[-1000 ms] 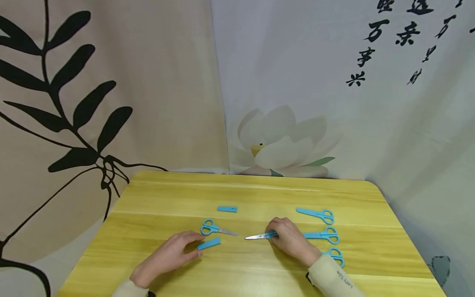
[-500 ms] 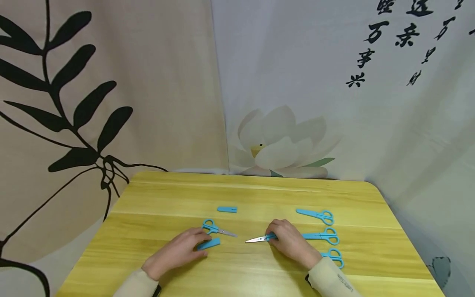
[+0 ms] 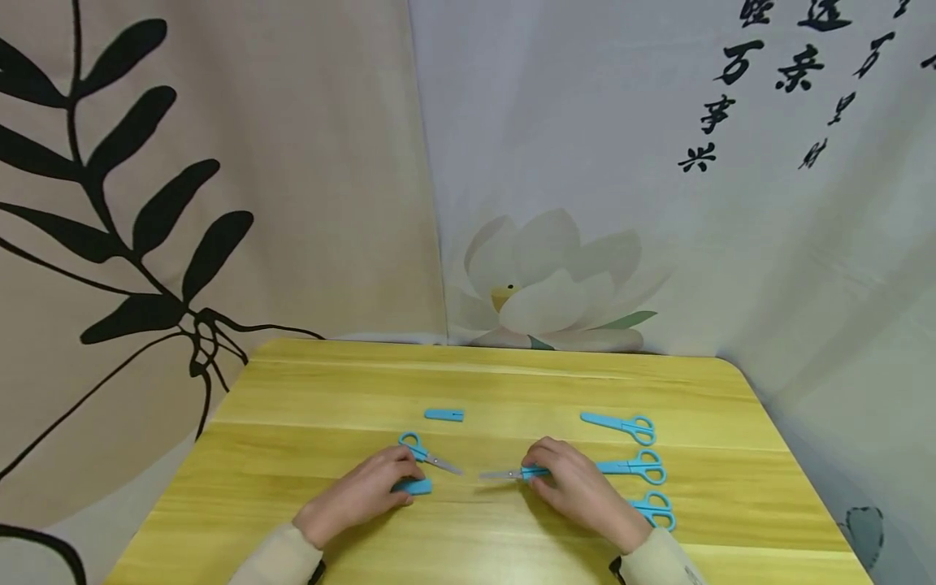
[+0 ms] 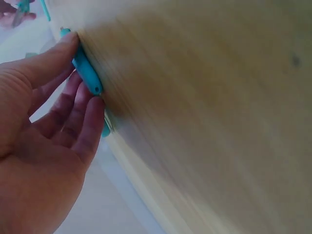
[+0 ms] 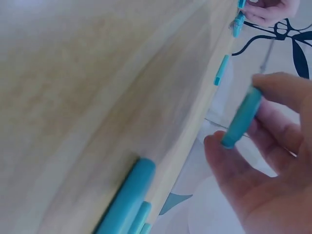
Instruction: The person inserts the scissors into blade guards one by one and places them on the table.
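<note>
My left hand (image 3: 361, 494) pinches a small blue scissors cover (image 3: 417, 487) between thumb and fingers; in the left wrist view that cover (image 4: 87, 73) lies along the fingertips, at the wooden surface. Uncovered blue-handled scissors (image 3: 413, 445) lie just beyond this hand, blades toward the right. My right hand (image 3: 579, 491) holds another pair of scissors (image 3: 536, 472) by the blue handle, its bare blades pointing left and slightly blurred. From the right wrist, the handle (image 5: 243, 118) shows between thumb and fingers, seemingly just off the table.
A second blue cover (image 3: 444, 414) lies farther back on the wooden table (image 3: 351, 382). Right of my right hand are three covered scissors: the back pair (image 3: 617, 424), the middle pair (image 3: 632, 466) and the front pair (image 3: 655, 510), partly hidden by the arm.
My left hand has moved right and taken the near cover between its fingers; the cover has turned more level. The right hand keeps its scissors, shifted slightly.
</note>
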{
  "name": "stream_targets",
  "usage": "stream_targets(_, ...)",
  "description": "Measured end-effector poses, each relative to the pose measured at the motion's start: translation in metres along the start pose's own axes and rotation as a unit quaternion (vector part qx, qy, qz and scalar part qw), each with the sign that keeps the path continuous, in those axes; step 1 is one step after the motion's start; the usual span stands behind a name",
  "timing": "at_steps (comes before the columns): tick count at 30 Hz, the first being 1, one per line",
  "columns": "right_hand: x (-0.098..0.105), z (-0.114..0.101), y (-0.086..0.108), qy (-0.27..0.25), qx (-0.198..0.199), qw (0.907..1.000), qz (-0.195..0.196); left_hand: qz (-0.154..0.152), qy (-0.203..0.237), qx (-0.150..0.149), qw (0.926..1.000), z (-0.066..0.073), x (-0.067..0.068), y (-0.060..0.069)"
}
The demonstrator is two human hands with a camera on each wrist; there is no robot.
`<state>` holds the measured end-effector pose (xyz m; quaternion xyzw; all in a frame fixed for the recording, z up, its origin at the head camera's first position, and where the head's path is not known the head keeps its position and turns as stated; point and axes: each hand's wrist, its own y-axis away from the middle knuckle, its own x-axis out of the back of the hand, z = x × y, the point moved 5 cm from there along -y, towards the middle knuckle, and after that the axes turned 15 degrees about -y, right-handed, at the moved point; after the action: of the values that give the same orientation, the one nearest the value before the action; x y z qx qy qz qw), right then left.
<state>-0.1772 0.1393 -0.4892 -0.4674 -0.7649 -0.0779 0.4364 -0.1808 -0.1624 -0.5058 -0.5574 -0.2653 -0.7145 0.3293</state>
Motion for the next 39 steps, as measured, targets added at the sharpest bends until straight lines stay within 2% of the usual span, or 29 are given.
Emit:
stream_targets(6, 0.002, -0.008, 0.005, -0.047, 0.032, 0.9969, 0.055, -0.007, 0.027, 0.015, 0.9995, 0.003, -0.001, 0.0)
stream_targets(13, 0.001, -0.012, 0.008, -0.086, 0.037, 0.9937, 0.062, 0.014, -0.022, -0.006, 0.9996, 0.011, 0.003, 0.0)
stream_targets(20, 0.004, -0.012, 0.01, -0.086, 0.039, 0.9935, 0.063, 0.046, -0.036, -0.017, 0.9982, 0.022, 0.009, -0.001)
stream_targets(30, 0.016, -0.019, 0.007, -0.063, 0.092, 0.989, 0.098, 0.105, -0.024, 0.016, 0.9941, 0.035, 0.023, -0.009)
stream_targets(34, 0.019, -0.019, 0.006, -0.058, 0.096, 0.9876, 0.11, 0.127, -0.016, 0.021, 0.9916, 0.039, 0.03, -0.012)
stream_targets(39, 0.021, -0.019, 0.003, -0.068, 0.096, 0.9878, 0.102, 0.16, -0.004, 0.02, 0.9869, 0.044, 0.035, -0.014)
